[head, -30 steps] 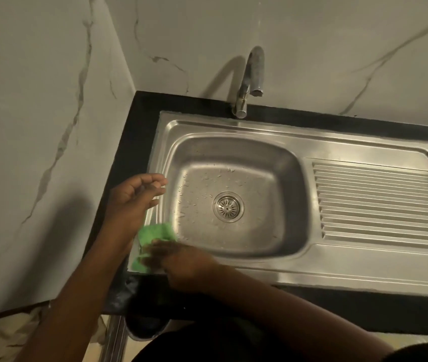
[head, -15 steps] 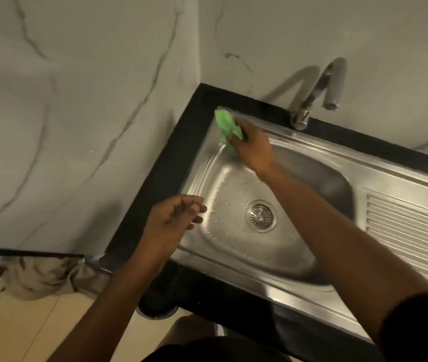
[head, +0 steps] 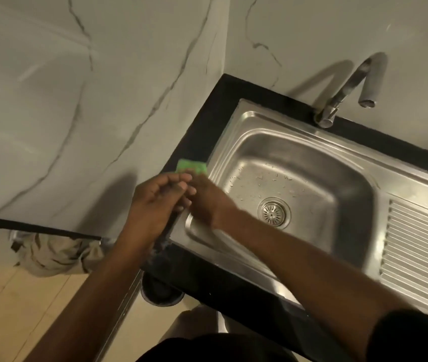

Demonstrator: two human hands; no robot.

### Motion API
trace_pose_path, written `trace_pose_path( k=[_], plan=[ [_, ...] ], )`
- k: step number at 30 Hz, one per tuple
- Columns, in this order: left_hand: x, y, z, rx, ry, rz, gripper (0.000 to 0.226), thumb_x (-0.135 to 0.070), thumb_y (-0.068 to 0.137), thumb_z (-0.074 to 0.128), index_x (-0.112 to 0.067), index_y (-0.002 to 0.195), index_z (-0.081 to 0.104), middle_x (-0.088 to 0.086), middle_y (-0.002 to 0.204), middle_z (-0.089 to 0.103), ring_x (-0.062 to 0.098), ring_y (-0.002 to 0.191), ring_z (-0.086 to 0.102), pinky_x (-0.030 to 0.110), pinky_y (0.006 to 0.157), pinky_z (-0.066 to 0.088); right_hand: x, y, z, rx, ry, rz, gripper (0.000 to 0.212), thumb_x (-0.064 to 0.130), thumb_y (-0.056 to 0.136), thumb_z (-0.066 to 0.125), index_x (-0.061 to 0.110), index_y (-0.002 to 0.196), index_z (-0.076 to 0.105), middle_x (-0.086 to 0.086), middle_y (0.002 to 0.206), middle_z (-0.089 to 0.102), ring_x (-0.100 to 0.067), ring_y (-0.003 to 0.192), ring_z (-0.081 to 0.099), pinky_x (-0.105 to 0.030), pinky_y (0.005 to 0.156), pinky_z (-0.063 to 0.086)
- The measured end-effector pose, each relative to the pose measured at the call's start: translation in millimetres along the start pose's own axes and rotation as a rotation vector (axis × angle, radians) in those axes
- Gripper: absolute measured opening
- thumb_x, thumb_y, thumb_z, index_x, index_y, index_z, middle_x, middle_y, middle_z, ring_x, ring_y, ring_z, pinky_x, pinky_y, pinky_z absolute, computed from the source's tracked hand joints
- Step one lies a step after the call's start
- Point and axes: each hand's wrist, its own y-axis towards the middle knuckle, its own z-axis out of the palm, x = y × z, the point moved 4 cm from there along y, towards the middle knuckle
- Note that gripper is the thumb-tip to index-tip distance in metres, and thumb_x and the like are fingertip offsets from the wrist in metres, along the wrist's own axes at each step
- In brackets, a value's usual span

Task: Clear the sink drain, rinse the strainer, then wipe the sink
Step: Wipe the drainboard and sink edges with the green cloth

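Closest to you, your left hand (head: 155,205) is by the near left corner of the sink (head: 260,121). Its fingers are bent loosely, and I see nothing in them. They sit right up against your right hand (head: 207,202).

Your right hand lies on the green cloth (head: 193,167). The cloth pokes out past your fingertips, right where the sink's left edge meets the black counter (head: 202,131). That hand is blurry, so I cannot tell if its fingers curl round the cloth or just press flat on it.

A bit farther in, the strainer (head: 274,212) sits in the drain hole at the bottom of the bowl. It looks clean. Little water drops (head: 260,178) lie around it. Farthest back, the tap (head: 351,84) is not running.

So I think you are on the last job, wiping the sink. So far the cloth is only at the edge. Next you need to push it down into the bowl and rub over the wet drops. Keep a good hold so it does not slip.
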Motion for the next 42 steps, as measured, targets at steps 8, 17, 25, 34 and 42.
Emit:
trace_pose_path(
  k=[8,17,25,34,42],
  plan=[
    [-2.2,1.4,8.7,0.059,0.053,0.03,0.022,-0.012,0.106,0.06,-0.02,0.114,0.078,0.005,0.102,0.082,0.025,0.09,0.075,0.038,0.087,0.062,62.9,-109.8,36.5,0.024,-0.035,-0.281,0.053,0.025,0.103,0.063,0.012,0.153,0.053,-0.013,0.165,0.043,-0.031,0.156,0.033,-0.05,0.128,0.024],
    [1.9,-32.3,51.4,0.136,0.075,0.076,0.022,-0.006,0.104,0.06,-0.017,0.111,0.077,0.005,0.097,0.083,0.019,0.082,0.075,0.031,0.077,0.06,38.5,-187.5,38.2,0.073,-0.03,-0.205,0.042,0.022,0.102,0.055,0.022,0.144,0.065,0.0,0.162,0.049,-0.018,0.157,0.032,-0.039,0.131,0.02],
    [22.1,-87.7,122.3,0.271,0.08,0.062,0.021,-0.007,0.105,0.06,-0.017,0.112,0.077,0.004,0.095,0.083,0.021,0.086,0.076,0.03,0.078,0.058,-41.9,-342.8,4.9,-0.094,0.167,0.036,0.04,0.002,0.094,0.064,0.016,0.13,0.075,0.003,0.151,0.061,-0.013,0.151,0.043,-0.027,0.13,0.021],
    [26.9,-150.4,178.1,0.409,0.127,0.115,0.02,-0.009,0.106,0.06,-0.017,0.114,0.077,0.004,0.097,0.084,0.025,0.092,0.078,0.035,0.085,0.061,-154.6,-577.7,-41.4,-0.436,0.258,0.744,0.034,0.005,0.102,0.063,0.022,0.129,0.076,0.002,0.143,0.066,-0.012,0.142,0.053,-0.035,0.125,0.036],
    [28.7,-187.2,204.1,0.436,0.183,0.136,0.02,-0.01,0.106,0.059,-0.014,0.118,0.075,0.004,0.1,0.083,0.027,0.096,0.079,0.032,0.083,0.061,-172.0,-604.1,-27.3,-0.808,0.195,1.214,0.039,0.014,0.102,0.052,0.016,0.139,0.066,-0.015,0.142,0.065,-0.04,0.122,0.063,-0.049,0.106,0.051]
  ],
)
